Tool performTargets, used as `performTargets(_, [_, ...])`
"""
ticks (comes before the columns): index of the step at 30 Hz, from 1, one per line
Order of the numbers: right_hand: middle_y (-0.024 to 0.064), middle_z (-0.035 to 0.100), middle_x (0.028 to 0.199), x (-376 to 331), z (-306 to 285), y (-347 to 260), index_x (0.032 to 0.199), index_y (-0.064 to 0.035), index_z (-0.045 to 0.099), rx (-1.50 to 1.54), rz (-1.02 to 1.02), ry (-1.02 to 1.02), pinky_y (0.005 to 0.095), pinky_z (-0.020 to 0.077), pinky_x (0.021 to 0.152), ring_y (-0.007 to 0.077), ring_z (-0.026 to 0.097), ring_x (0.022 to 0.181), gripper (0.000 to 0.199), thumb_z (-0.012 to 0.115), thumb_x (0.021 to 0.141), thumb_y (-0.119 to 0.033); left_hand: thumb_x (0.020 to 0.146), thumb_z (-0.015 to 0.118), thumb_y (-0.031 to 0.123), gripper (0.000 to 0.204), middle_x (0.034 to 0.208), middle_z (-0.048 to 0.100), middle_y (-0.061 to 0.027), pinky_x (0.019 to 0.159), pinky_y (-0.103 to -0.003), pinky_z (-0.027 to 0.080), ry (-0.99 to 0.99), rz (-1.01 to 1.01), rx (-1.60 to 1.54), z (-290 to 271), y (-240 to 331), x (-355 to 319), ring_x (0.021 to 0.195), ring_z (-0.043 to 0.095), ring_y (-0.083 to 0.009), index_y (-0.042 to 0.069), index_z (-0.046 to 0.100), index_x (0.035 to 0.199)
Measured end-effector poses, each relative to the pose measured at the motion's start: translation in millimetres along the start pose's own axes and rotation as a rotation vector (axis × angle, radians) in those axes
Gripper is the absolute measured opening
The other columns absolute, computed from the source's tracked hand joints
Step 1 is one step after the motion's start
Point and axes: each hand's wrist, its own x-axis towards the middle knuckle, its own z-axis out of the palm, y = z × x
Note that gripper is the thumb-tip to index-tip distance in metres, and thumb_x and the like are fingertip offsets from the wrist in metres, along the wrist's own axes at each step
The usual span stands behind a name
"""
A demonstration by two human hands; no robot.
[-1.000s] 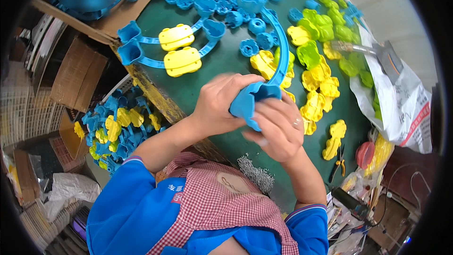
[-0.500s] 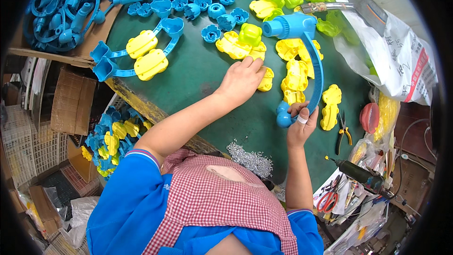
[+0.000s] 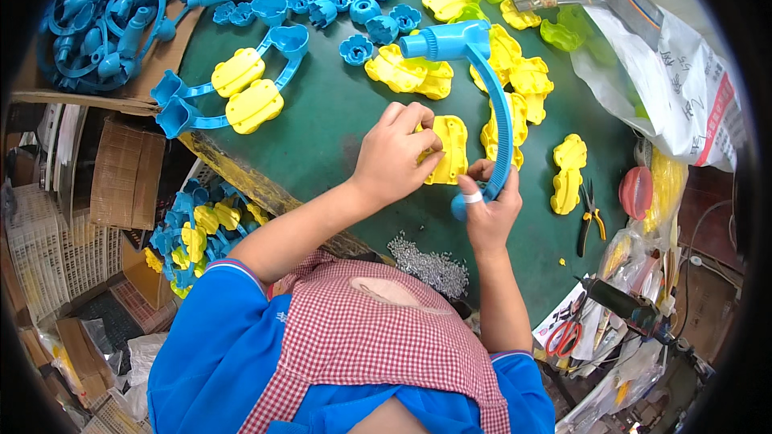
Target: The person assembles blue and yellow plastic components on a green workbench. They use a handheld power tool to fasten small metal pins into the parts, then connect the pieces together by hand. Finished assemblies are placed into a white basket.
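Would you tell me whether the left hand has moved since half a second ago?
Yes: the left hand came off the loose yellow pieces toward the person, onto a yellow shell.

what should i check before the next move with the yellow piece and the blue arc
1. Left hand grips the yellow piece: ok.
2. Right hand holds the blue arc at its lower end: ok.
3. Piece seated against the arc: cannot tell, fingers hide the joint.
4. Screws within reach, near the table edge: ok.
5. Pliers close by on the right: ok.
6. Bare work space: not ok, loose yellow parts crowd the arc.
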Motion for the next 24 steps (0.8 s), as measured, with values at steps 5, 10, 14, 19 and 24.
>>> performTargets(5, [0.0078,0.064,0.083,1,14,-7,0.086,-0.0029,0.048,0.321,0.2,0.056,0.0251,0.0493,0.064,0.011,0.059,0.07,0.028,0.075,0.077,-0.004,0.076,0.071,-0.003,0.011,0.107,0.049,-0.0089,0.074,-0.026,0.054,0.112,-0.404,-0.748,2,7,-12,0.094,0.057,-0.0132,-0.002,0.063,0.082])
performTargets(10, [0.006,0.062,0.08,-1,20,-7,0.085,-0.0016,0.049,0.262,0.204,0.017,0.0242,0.0489,0.063,0.01,0.059,0.07,0.022,0.071,0.08,-0.004,0.074,0.073,0.006,0.021,0.113,0.052,-0.0118,0.079,-0.032,0.054,0.012,-0.361,-0.422,-9,7,-18,0.096,0.06,-0.0211,0.001,0.064,0.093])
performTargets(14, [0.0052,0.06,0.074,-7,19,1,0.083,-0.0012,0.052,0.222,0.188,0.067,0.0241,0.0465,0.058,0.0101,0.056,0.061,0.017,0.069,0.084,-0.007,0.073,0.073,0.027,0.058,0.129,0.051,-0.0153,0.097,-0.042,0.043,-0.264,-0.248,-0.041,-5,3,-26,0.116,0.052,-0.0318,0.008,0.053,0.123])
performTargets(19, [0.0043,0.058,0.07,-8,15,10,0.083,-0.0005,0.056,0.147,0.114,0.044,0.0233,0.0427,0.053,0.009,0.055,0.057,0.016,0.068,0.086,-0.01,0.069,0.075,0.021,0.063,0.133,0.046,-0.0137,0.097,-0.042,0.044,-0.441,-0.227,0.129,-5,6,-31,0.121,0.046,-0.033,0.01,0.051,0.127])
performTargets(24, [0.0037,0.058,0.069,-8,11,1,0.083,0.0009,0.057,0.164,0.088,0.089,0.0227,0.0433,0.053,0.009,0.056,0.059,0.015,0.068,0.085,-0.01,0.066,0.077,0.018,0.064,0.131,0.045,-0.0133,0.093,-0.043,0.046,-0.348,-0.25,0.229,-9,13,-43,0.117,0.047,-0.0347,0.014,0.052,0.125])
